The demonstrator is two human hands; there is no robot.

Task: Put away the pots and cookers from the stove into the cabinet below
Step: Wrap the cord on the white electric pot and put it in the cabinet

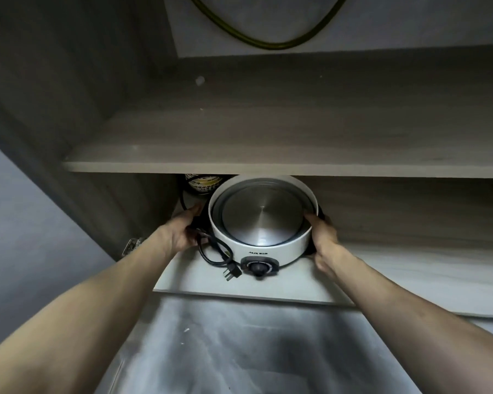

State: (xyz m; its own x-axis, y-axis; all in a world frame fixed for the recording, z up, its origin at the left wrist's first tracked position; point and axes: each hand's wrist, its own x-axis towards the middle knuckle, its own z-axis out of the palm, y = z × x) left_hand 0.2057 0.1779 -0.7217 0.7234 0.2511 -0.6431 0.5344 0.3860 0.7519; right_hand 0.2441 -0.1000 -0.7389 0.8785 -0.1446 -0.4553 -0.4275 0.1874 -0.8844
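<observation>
A white electric cooker with a steel inner pan and a black dial on its front sits on the bottom shelf of the open cabinet, partly under the middle shelf. My left hand grips its left side, over the black power cord, whose plug lies on the shelf. My right hand holds its right side at the black handle. Behind the cooker, at the back left, a patterned pot or bowl is half hidden.
The cabinet's left wall with a metal hinge stands close to my left arm. A yellow-green hose loops at the cabinet's back above. Grey tiled floor lies below the shelf edge.
</observation>
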